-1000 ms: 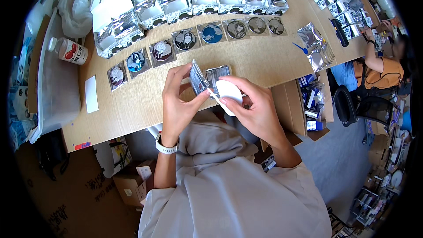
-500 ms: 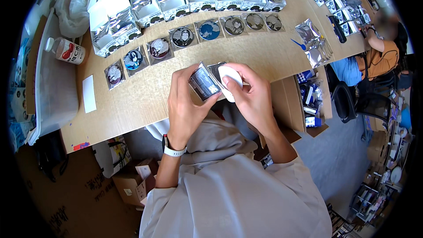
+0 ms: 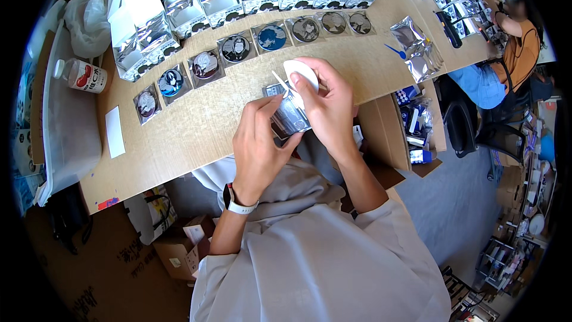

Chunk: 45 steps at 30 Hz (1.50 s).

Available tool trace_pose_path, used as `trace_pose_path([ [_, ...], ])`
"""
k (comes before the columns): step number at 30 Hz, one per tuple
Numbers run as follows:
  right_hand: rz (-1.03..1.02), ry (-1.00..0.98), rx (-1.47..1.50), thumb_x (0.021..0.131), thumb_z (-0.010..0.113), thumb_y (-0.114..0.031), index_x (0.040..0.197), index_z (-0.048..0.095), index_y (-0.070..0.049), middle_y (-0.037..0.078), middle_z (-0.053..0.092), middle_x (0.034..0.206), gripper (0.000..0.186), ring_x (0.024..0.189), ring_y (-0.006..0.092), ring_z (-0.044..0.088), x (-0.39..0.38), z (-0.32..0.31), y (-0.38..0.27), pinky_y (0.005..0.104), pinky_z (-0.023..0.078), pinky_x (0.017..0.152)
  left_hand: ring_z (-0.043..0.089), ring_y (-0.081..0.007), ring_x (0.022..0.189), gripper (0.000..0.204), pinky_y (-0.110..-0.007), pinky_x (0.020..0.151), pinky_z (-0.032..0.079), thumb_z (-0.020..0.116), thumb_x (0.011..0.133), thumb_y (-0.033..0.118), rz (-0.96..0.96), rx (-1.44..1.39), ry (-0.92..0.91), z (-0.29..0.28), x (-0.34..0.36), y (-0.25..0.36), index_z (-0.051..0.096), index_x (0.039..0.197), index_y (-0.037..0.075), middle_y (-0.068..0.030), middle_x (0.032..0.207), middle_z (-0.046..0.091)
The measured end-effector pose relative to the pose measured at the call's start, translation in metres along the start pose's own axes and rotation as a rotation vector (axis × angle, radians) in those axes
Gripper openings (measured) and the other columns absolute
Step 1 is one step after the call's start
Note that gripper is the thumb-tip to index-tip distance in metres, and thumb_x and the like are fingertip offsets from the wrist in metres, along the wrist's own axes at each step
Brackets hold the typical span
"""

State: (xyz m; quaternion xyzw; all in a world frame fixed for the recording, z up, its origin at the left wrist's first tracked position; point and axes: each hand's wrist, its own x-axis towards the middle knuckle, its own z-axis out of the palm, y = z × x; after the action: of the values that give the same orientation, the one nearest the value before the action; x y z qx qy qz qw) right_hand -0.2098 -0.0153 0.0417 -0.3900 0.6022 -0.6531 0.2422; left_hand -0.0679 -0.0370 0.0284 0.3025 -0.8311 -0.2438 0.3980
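My left hand (image 3: 257, 140) is closed around a dark printed packet (image 3: 292, 117) with a glossy, clear-looking surface, gripping it by its edges. My right hand (image 3: 331, 110) pinches a white, flat, rounded piece (image 3: 304, 74) between thumb and fingers, just above the packet. A narrow white strip (image 3: 279, 80) juts out beside that piece; I cannot make out whether they are joined. Beyond my hands, round badges (image 3: 235, 49) with printed characters lie in a curved row, each in a clear sleeve.
Open white boxes (image 3: 261, 6) full of silvery packets line the back. On the left are a plastic bin (image 3: 74, 143), a bottle (image 3: 89, 77) and a white card (image 3: 115, 132). Foil wrappers (image 3: 420, 62) lie at right, above a cardboard box (image 3: 381, 128). Another person (image 3: 517, 53) sits far right.
The packet has tipped flatter and moved slightly right in my left hand. My right hand has risen a little with the white piece, and the narrow strip now shows.
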Motion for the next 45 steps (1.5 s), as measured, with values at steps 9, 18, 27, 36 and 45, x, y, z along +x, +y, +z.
trace_pose_path([
  [9,0.039,0.231,0.069,0.1,0.068,-0.01,0.119,0.067,0.003,0.008,0.073,0.105,0.023,0.092,0.0106,0.068,0.039,-0.04,-0.008,0.0246,0.055,0.078,0.062,-0.0343,0.114,0.083,-0.039,0.093,0.053,0.089,0.067,0.001,-0.128,-0.202,-0.182,-0.004,-0.011,0.0,0.052,0.141,0.004,-0.0167,0.125,0.059],
  [18,0.026,0.086,-0.665,0.09,0.075,-0.008,0.112,0.071,-0.002,0.012,0.074,0.105,0.023,0.092,0.0268,0.072,0.041,-0.106,0.056,0.0341,0.055,0.08,0.055,-0.0252,0.126,0.075,-0.039,0.108,0.044,0.09,0.072,0.012,-0.22,-0.85,-0.322,-0.029,-0.012,-0.028,0.059,0.14,0.006,-0.01,0.133,0.056],
  [27,-0.463,-0.571,-0.305,0.082,0.077,-0.005,0.09,0.075,-0.004,0.006,0.071,0.108,0.008,0.094,0.0214,0.067,0.005,-0.056,-0.051,0.0355,0.054,0.082,0.054,-0.0258,0.128,0.079,-0.039,0.108,0.043,0.09,0.073,0.022,-0.235,-1.14,-0.496,-0.034,-0.019,-0.044,0.058,0.142,0.003,-0.013,0.135,0.054],
  [36,-0.724,-0.87,-0.41,0.072,0.075,-0.008,0.077,0.073,-0.007,0.002,0.07,0.105,0.006,0.095,0.0204,0.065,0.009,-0.05,-0.06,0.034,0.052,0.082,0.051,-0.0247,0.133,0.076,-0.04,0.116,0.039,0.09,0.075,0.015,-0.284,-1.155,-0.602,-0.039,-0.021,-0.045,0.057,0.142,0.001,-0.0118,0.138,0.052],
  [45,-0.764,-0.897,-0.526,0.076,0.08,-0.011,0.087,0.074,-0.003,0.002,0.074,0.1,0.014,0.086,0.0221,0.066,0.003,-0.047,-0.068,0.0356,0.053,0.077,0.047,-0.0258,0.139,0.083,-0.042,0.12,0.032,0.091,0.074,0.021,-0.457,-1.332,-0.653,-0.035,-0.03,-0.046,0.053,0.143,-0.006,-0.014,0.144,0.049],
])
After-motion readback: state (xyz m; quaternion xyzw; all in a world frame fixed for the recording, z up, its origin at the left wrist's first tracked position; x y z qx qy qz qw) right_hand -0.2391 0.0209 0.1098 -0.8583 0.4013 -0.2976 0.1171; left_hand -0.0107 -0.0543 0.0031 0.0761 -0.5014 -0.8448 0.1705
